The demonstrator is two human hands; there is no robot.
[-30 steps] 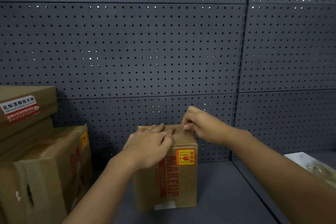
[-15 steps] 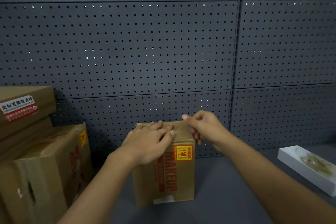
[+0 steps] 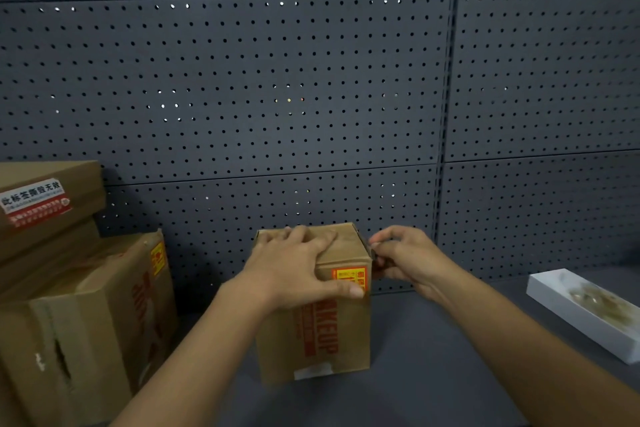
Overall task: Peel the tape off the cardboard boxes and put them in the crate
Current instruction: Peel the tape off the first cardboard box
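A small cardboard box (image 3: 322,340) with red "MAKEUP" print and an orange label stands upright on the dark shelf. My left hand (image 3: 294,270) lies over its top, fingers spread flat across the lid and thumb down the front face. My right hand (image 3: 405,253) is at the box's upper right edge, its fingertips pinching something thin there, seemingly the end of the tape (image 3: 372,248). The tape itself is hard to make out. No crate is in view.
Larger cardboard boxes (image 3: 86,315) are stacked at the left, the top one (image 3: 45,198) bearing a white and red label. A white tray (image 3: 588,312) lies at the right on the shelf (image 3: 433,374). A grey pegboard wall (image 3: 277,80) stands close behind.
My right hand has slid from the top of the box to its upper right edge. My left thumb has come down over the front face. The view has shifted slightly.
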